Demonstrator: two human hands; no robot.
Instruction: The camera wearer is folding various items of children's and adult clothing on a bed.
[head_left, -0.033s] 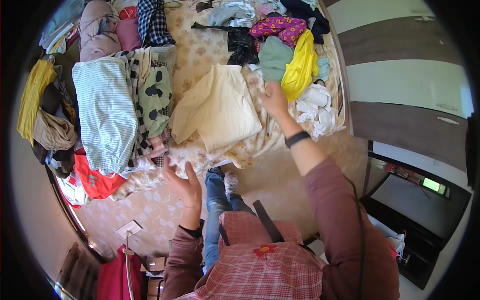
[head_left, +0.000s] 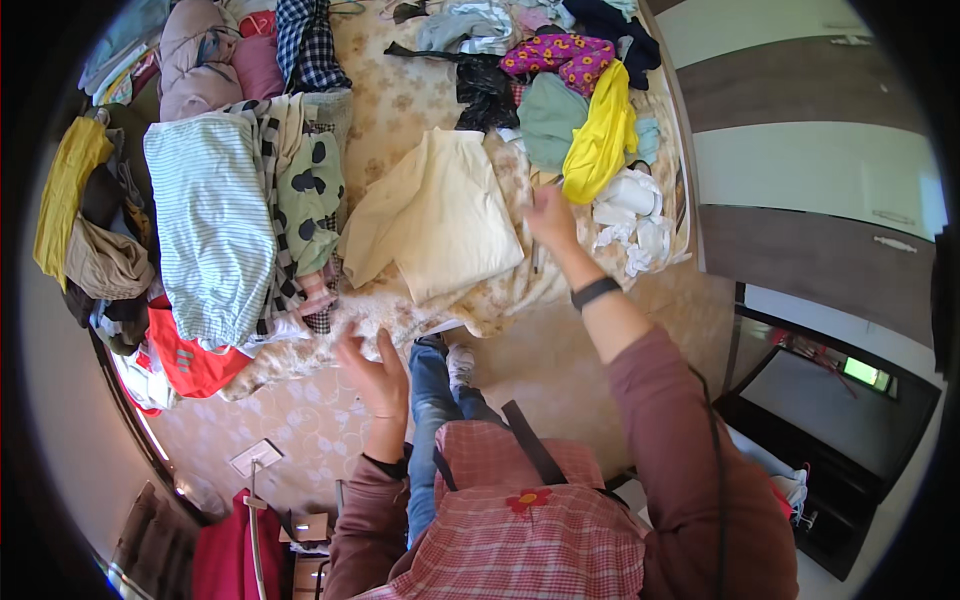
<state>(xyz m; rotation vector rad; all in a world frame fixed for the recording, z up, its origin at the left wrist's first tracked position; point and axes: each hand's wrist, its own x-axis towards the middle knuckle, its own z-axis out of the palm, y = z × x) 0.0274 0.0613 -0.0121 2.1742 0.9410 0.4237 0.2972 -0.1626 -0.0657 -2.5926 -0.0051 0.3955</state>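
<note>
The trousers are plain cream, the apron red-and-white checked.

cream trousers lie spread on a patterned cover, lightly creased, waist end farthest away.

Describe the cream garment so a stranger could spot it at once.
Start at the large patterned cover. Between the striped cloth on the left and the yellow cloth on the right, just left of the right hand, lies the cream garment. Its plain, pale cream sets it apart from the stripes and bright yellow.
</note>
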